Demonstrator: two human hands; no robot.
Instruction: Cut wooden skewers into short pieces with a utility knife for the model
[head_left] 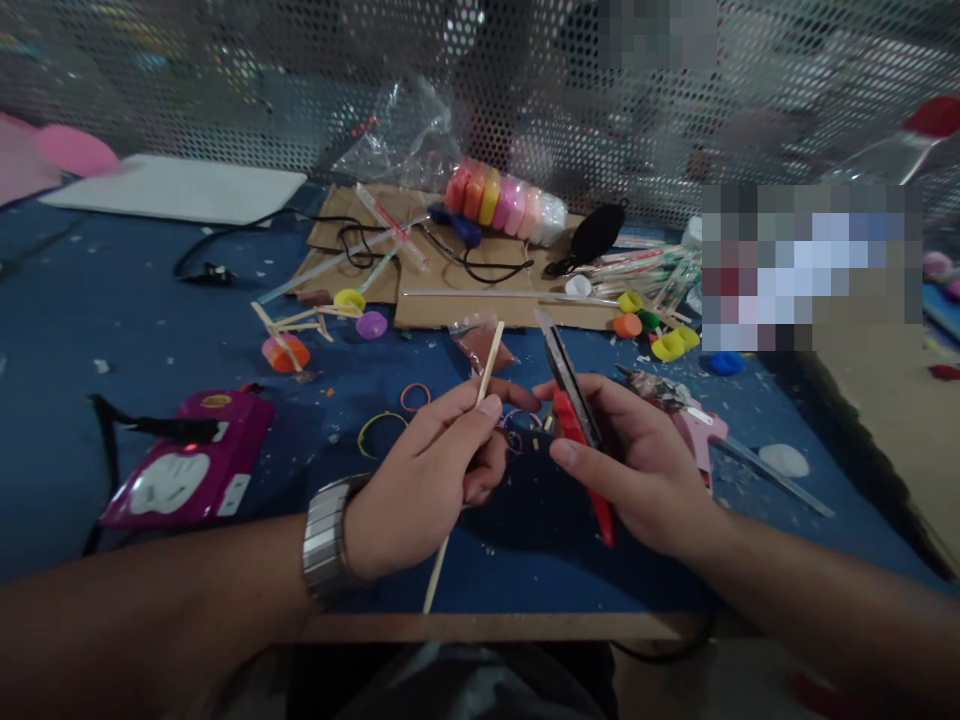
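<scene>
My left hand point(442, 460) is closed around a thin wooden stick point(491, 362), which runs up past the thumb and down below the wrist toward the table's front edge. In my right hand point(637, 460) lies a red and black box cutter point(574, 400), its blade end pointing up and away, held between thumb and fingers. The stick and the cutter are apart. Beyond my left fingers is a small clear bag with brown material point(480, 342). Rubber bands point(382, 432) lie on the table beside my left hand.
A purple power box point(195, 460) with a cable sits at left. A pink glue gun point(697, 435) lies behind my right hand. Farther back, cardboard point(450, 312) bears a bag of coloured clay point(502, 200) and wrapped straws point(645, 265). A perforated metal screen point(262, 90) stands behind.
</scene>
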